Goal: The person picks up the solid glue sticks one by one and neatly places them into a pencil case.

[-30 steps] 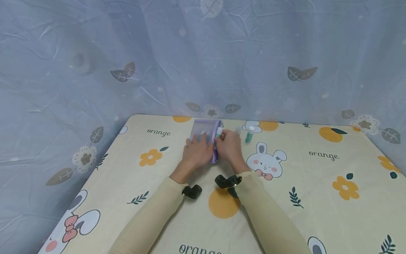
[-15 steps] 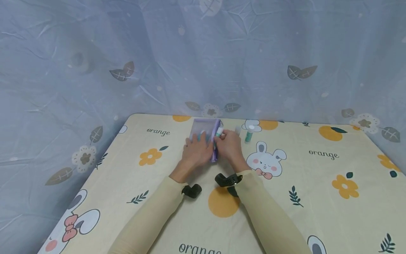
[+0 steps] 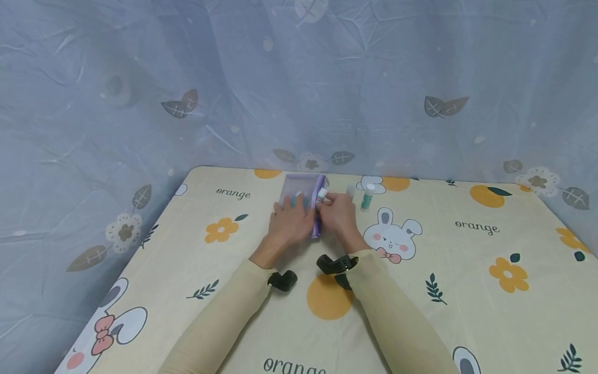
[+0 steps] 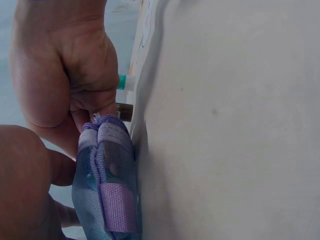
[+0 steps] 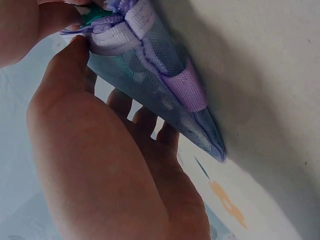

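Note:
A lilac mesh zip pouch (image 3: pixel 303 183) lies near the table's far edge. My left hand (image 3: pixel 290 222) rests on it with fingers spread, and its thumb touches the pouch's edge in the right wrist view. My right hand (image 3: pixel 338 212) pinches a small white-capped tube (image 3: pixel 322 194) at the pouch's open right side. Some green of that tube (image 5: pixel 95 15) shows inside the opening in the right wrist view. Blue-green contents show through the mesh beside my left fingers; what they are cannot be told. From the left wrist, the pouch (image 4: pixel 112 175) appears end-on, its lilac tab facing the camera.
A white-capped tube with a green label (image 3: pixel 367 197) stands right of my right hand. Closer to that hand is a pale, small object (image 3: pixel 350 191), partly hidden. A brown cylinder (image 4: pixel 124 112) shows beyond the pouch. A blue-grey curtain (image 3: pixel 299 93) hangs behind the table.
The tube in my right hand has tilted further over and less of it shows above the pouch's edge. My left hand and the pouch have stayed in place.

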Demonstrator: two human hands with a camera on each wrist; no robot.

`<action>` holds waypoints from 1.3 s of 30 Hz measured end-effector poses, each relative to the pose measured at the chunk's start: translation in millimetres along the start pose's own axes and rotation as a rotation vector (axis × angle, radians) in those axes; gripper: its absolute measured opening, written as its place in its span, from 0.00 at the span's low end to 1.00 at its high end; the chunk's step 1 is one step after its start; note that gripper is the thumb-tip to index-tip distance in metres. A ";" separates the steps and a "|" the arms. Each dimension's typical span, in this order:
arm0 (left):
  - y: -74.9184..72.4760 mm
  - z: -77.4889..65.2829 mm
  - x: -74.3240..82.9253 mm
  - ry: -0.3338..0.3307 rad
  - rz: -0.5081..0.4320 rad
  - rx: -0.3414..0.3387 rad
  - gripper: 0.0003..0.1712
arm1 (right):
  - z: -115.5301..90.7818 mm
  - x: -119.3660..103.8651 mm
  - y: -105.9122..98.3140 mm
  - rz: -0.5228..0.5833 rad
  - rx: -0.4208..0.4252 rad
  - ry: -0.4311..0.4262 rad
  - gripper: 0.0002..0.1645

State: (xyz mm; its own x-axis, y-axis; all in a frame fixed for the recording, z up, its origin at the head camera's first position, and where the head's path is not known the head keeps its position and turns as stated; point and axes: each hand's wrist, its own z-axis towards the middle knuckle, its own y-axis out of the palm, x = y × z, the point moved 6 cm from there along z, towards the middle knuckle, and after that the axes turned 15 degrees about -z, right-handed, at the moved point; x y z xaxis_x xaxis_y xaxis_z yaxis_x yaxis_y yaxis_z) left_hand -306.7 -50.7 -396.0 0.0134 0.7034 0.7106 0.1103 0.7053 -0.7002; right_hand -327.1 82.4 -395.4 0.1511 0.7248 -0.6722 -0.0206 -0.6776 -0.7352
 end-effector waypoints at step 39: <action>8.9 11.8 -10.2 0.031 0.034 0.027 0.47 | -10.7 -16.4 -17.8 -0.003 0.040 -0.054 0.28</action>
State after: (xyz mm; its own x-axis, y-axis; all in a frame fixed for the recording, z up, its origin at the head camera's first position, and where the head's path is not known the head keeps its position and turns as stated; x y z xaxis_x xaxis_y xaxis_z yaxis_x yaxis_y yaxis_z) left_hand -317.5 -50.6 -410.2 0.0471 0.7240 0.6882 0.0826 0.6838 -0.7250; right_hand -318.6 81.3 -370.3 0.0981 0.7332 -0.6730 -0.0599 -0.6706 -0.7394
